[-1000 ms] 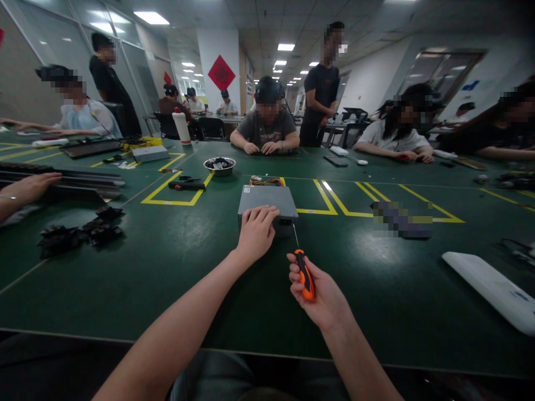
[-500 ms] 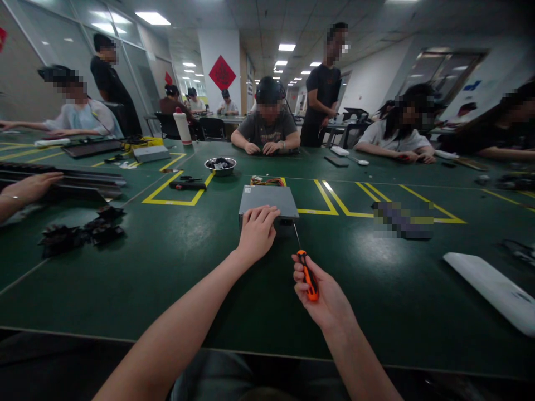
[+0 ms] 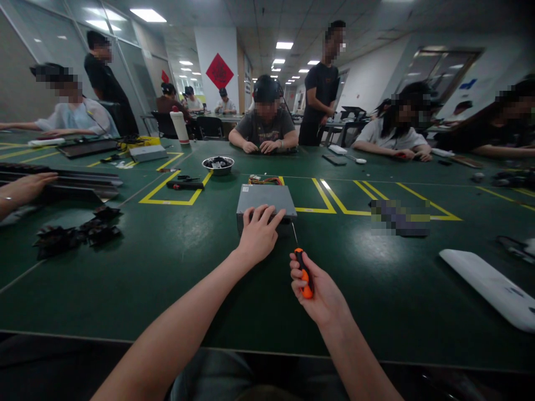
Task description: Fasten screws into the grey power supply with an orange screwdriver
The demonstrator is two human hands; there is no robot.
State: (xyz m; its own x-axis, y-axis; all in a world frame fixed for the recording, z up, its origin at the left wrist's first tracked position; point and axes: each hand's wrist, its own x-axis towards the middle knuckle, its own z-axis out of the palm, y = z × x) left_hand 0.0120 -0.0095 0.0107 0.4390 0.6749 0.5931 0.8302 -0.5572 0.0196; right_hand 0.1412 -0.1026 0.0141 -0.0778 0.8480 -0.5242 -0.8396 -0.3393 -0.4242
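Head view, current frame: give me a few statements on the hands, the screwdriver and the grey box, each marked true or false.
1. The right hand grips a screwdriver with an orange handle. True.
2. The left hand lies flat on the table, apart from the grey box. False: its fingers rest on the near edge of the box.
3. The screwdriver's shaft points toward the box's near right corner. True.
4. Coloured wires show at the far side of the box. True.
5. The metal bowl stands on top of the box. False: it stands on the table beyond the box.
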